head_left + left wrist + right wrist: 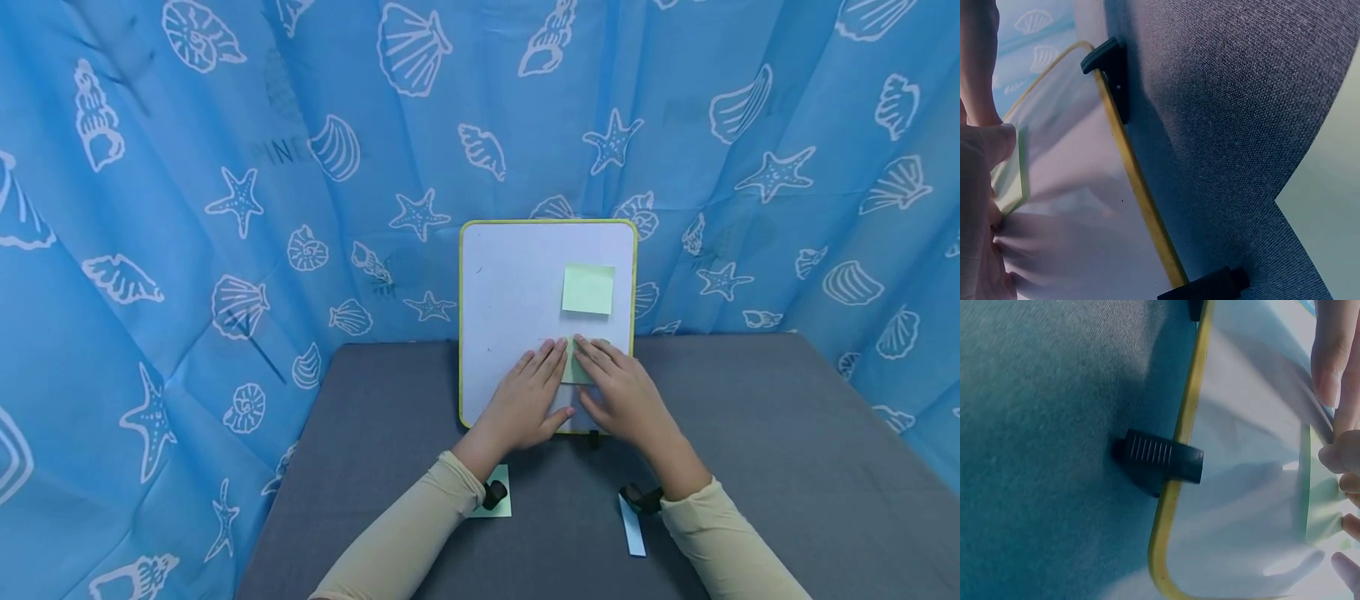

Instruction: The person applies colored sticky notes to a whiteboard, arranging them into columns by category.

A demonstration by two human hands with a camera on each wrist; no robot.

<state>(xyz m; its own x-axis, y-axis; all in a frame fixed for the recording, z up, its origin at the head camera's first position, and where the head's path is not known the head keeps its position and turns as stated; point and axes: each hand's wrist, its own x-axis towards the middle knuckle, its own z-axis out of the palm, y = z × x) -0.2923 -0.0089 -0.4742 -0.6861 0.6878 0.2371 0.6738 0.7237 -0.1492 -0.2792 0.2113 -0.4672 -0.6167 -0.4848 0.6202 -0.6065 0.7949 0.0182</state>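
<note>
A whiteboard [510, 283] with a yellow rim stands upright at the back of the table. Low on its right half lies a pale green sticky note [572, 372], partly hidden by both hands. My left hand [525, 396] rests on the note's left edge with straight fingers, thumb apart. Straight fingers of my right hand [622, 392] press on the note from the right. Above them, another green sticky note [588, 289] is stuck on the board. In the right wrist view the lower note [1322, 500] sits flat under the fingertips.
Black clip feet [1163, 456] hold the board's lower edge. Under the left wrist lies a green note [501, 500] on the grey table [555, 542]. A light blue strip [632, 527] lies below the right wrist. A blue shell-patterned curtain [405, 150] hangs behind.
</note>
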